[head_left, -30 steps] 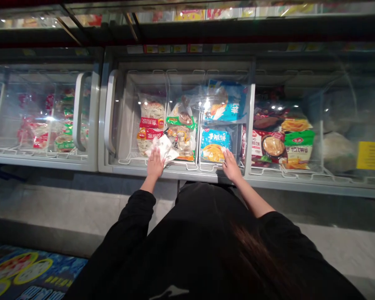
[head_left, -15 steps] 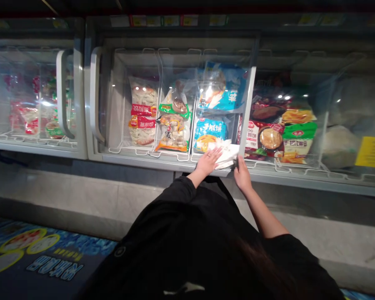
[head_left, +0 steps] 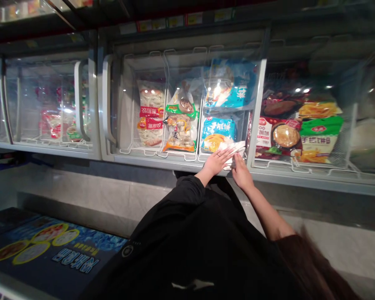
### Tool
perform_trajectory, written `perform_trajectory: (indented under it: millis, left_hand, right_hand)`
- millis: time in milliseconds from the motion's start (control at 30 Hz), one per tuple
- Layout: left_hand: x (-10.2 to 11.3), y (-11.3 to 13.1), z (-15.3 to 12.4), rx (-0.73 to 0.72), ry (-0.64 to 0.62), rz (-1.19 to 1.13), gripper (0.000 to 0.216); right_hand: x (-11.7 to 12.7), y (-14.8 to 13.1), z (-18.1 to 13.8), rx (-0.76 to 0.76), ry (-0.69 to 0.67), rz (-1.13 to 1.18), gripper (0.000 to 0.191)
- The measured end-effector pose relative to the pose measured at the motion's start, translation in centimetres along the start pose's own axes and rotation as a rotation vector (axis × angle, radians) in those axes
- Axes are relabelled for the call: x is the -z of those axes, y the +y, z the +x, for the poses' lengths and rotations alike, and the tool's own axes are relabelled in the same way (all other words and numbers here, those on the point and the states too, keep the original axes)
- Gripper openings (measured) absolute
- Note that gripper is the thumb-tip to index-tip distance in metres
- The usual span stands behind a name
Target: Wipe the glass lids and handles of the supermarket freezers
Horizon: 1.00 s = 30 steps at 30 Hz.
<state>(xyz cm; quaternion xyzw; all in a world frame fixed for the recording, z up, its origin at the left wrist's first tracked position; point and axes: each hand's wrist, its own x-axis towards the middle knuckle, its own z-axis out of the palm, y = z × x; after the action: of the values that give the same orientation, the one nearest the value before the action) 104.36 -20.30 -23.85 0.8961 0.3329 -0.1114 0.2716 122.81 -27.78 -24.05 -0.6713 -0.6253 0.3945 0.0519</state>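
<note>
A folded white cloth point(head_left: 238, 148) lies against the lower front of a sliding glass freezer door. My left hand point(head_left: 218, 161) rests on the cloth with its fingers stretched flat. Close beside it, my right hand point(head_left: 242, 173) has its fingers bent onto the cloth's near right part. Beneath the glass, a blue bag of pancakes point(head_left: 218, 130) sits just beyond the hands. The upright door edge point(head_left: 258, 112) stands a little to the right of both hands.
Several frozen food bags, such as the dumpling bag point(head_left: 150, 131), fill wire baskets. White door handles point(head_left: 108, 100) stick out at left. More packs, including a green-topped bag point(head_left: 321, 137), are at right. Behind me at lower left is a dark printed freezer panel point(head_left: 43, 258).
My right hand has moved from the door edge onto the cloth, next to my left hand. The cloth looks more bunched. The view has shifted, showing more on the left.
</note>
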Motion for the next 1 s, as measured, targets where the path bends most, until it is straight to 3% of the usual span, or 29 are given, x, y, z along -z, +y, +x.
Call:
perform_trajectory:
  millis: [167,367,533,633,700,833,933,1000]
  left_hand:
    - [0.7,-6.8,-5.6,0.028,0.025,0.041,0.066]
    - [1.9,-18.5,-15.6,0.112,0.039,0.054,0.066]
    - [2.6,-28.1,-26.4,0.263,0.044,0.023,0.063]
    - [2.4,-31.8,-32.1,0.362,0.049,0.004,0.062]
    - [2.1,-33.3,-34.7,0.422,0.057,-0.007,0.062]
    - [1.5,-34.6,-36.2,0.494,0.087,-0.027,0.063]
    - [2.0,-35.7,-34.4,0.554,0.122,-0.042,0.064]
    - [3.1,-37.1,-32.3,0.606,0.152,-0.05,0.066]
  right_hand:
    - [-3.9,-6.4,2.9,0.137,-0.043,-0.058,0.087]
    - [-11.1,-18.9,8.1,0.229,-0.106,-0.105,0.083]
    - [-16.8,-30.6,12.0,0.371,-0.235,-0.169,0.063]
    - [-18.8,-36.0,13.9,0.469,-0.301,-0.183,0.042]
    - [-19.4,-38.3,15.0,0.502,-0.328,-0.186,0.04]
    - [-19.4,-40.1,16.9,0.48,-0.35,-0.203,0.043]
    - [-18.5,-39.4,18.4,0.412,-0.321,-0.211,0.067]
    - [-17.6,-38.3,19.5,0.354,-0.282,-0.208,0.072]
